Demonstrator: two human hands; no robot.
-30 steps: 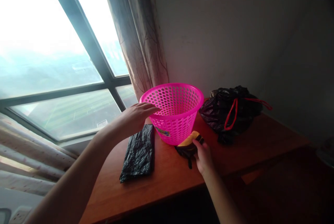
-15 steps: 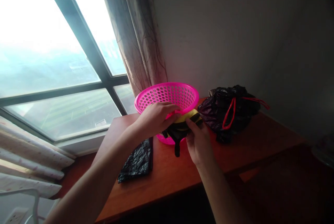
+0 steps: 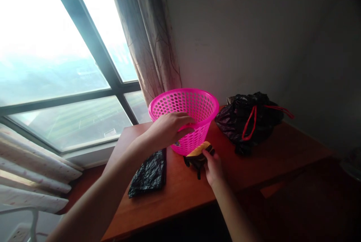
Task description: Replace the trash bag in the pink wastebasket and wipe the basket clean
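Observation:
A pink perforated plastic basket (image 3: 194, 134) stands upright on the wooden table. My left hand (image 3: 173, 128) is at its near rim, thumb and fingers apart, with pink plastic showing between them; whether it touches the rim I cannot tell. Just in front of the basket, low over the tabletop, my right hand (image 3: 213, 165) pinches a small soft yellow-and-black striped item (image 3: 199, 154) with a dark strap or loop hanging down. Its exact kind is not clear, and its right end is partly covered by my thumb and fingers.
Right of the basket sits a bunched black plastic bag (image 3: 234, 121) with red drawstrings (image 3: 249, 127). A folded black plastic bag (image 3: 149, 176) lies at the left on the table (image 3: 180, 193). Behind are a window (image 3: 70, 114), a curtain (image 3: 152, 38) and a wall.
My right hand has moved down and toward me with the striped item, away from the basket rim. My left hand has come off the item and stays near the rim.

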